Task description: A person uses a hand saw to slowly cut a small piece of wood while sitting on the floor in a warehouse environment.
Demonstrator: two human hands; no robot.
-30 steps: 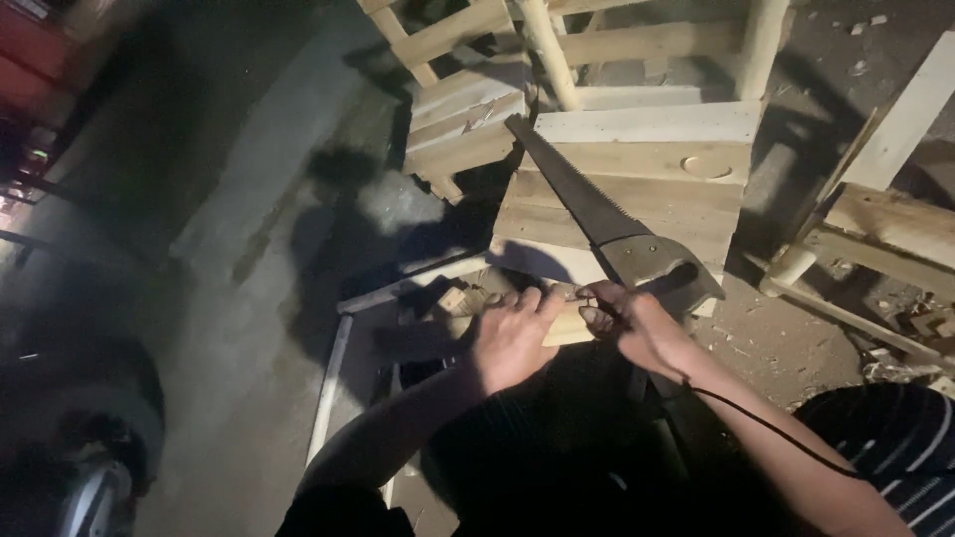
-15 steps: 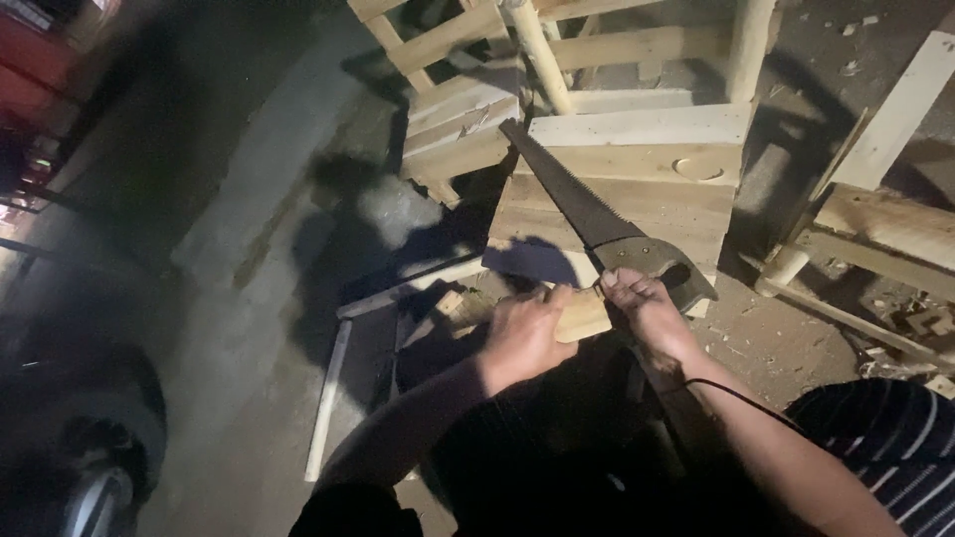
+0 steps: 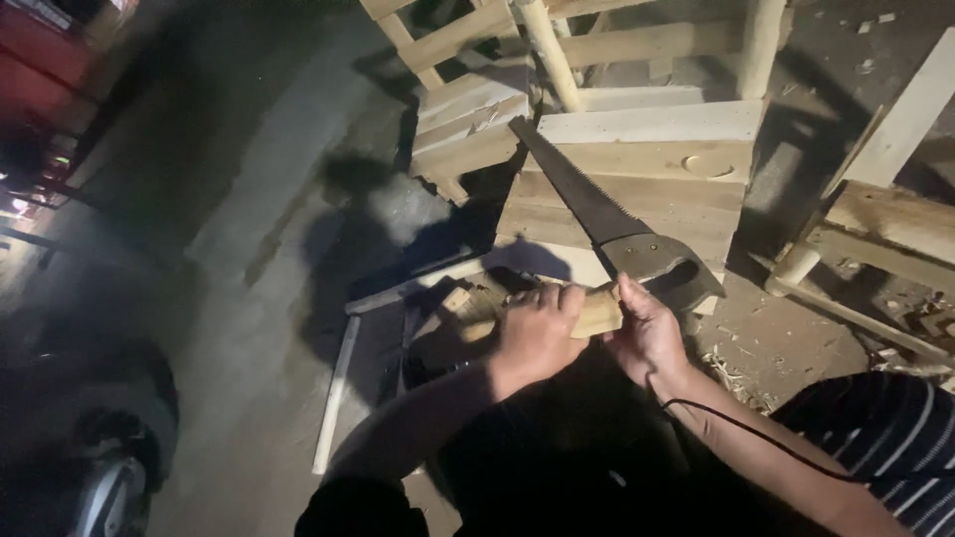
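Note:
My left hand point(image 3: 537, 333) and my right hand point(image 3: 649, 336) are both closed on a short pale wooden piece point(image 3: 599, 316), held between them at chest height. My left hand covers its left part, and my right hand grips its right end. Just beyond my right hand a hand saw point(image 3: 587, 199) lies flat on a stack of pale wooden boards point(image 3: 647, 174). Its dark handle point(image 3: 662, 264) points toward me and the toothed blade runs away to the upper left. A thin black cord point(image 3: 756, 438) runs along my right forearm.
Wooden frames made of round posts and planks point(image 3: 557, 50) stand behind the boards. More timber pieces point(image 3: 885, 214) lie at the right. A long thin stick point(image 3: 333, 398) lies on the concrete floor at the left. A dark wheel point(image 3: 109, 467) is at lower left. Wood shavings point(image 3: 736, 368) litter the ground.
Both hands keep hold of the wooden piece and have shifted only slightly. More of the piece shows between them now. The saw has not moved.

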